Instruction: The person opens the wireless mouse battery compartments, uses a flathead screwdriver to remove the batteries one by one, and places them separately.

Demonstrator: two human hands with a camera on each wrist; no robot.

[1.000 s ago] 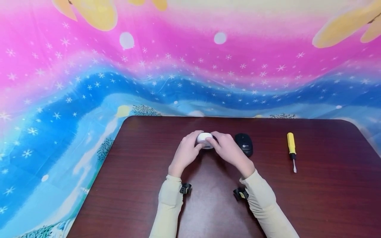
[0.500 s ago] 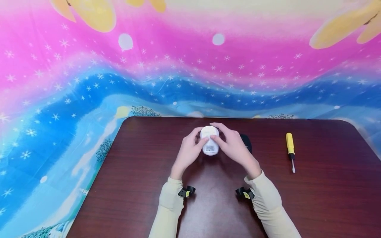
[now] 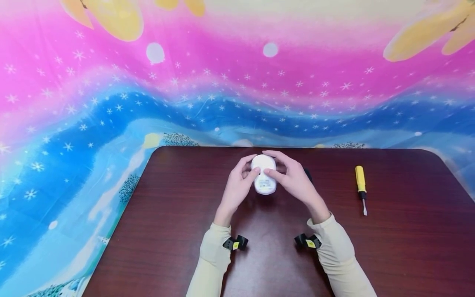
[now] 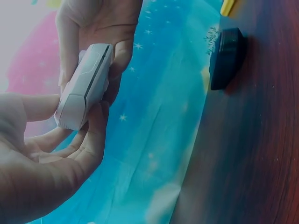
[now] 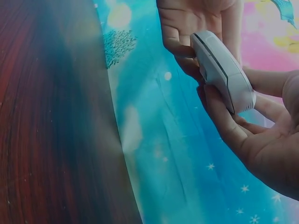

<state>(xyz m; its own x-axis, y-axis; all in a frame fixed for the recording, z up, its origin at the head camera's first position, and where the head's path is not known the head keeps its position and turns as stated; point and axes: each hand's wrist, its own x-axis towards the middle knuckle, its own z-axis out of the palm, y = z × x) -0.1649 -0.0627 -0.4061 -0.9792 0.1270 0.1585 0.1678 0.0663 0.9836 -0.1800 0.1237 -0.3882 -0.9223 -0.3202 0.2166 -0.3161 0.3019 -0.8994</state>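
Note:
A white computer mouse (image 3: 265, 184) is held up over the far part of the table, its underside with a printed label facing me. My left hand (image 3: 237, 184) grips its left side, thumb on the underside and fingers behind. From the other side my right hand (image 3: 298, 181) holds it the same way, the thumb pressing near the middle of the underside. Both wrist views show the white mouse (image 4: 85, 88) edge-on, a dark seam along its side, pinched between thumbs and fingers. Behind the right hand, a black mouse (image 3: 308, 175) is mostly hidden in the head view.
To the right on the dark wooden table (image 3: 167, 231) lies a screwdriver (image 3: 360, 185) with a yellow handle, its blade towards me. A patterned pink and blue cloth (image 3: 222, 82) hangs just behind the table's far edge. The black mouse (image 4: 229, 58) shows whole in the left wrist view.
Both hands have tilted the white mouse up so its underside now faces me, and shifted slightly right. The right hand now covers most of the black mouse. The thumbs have moved up the underside.

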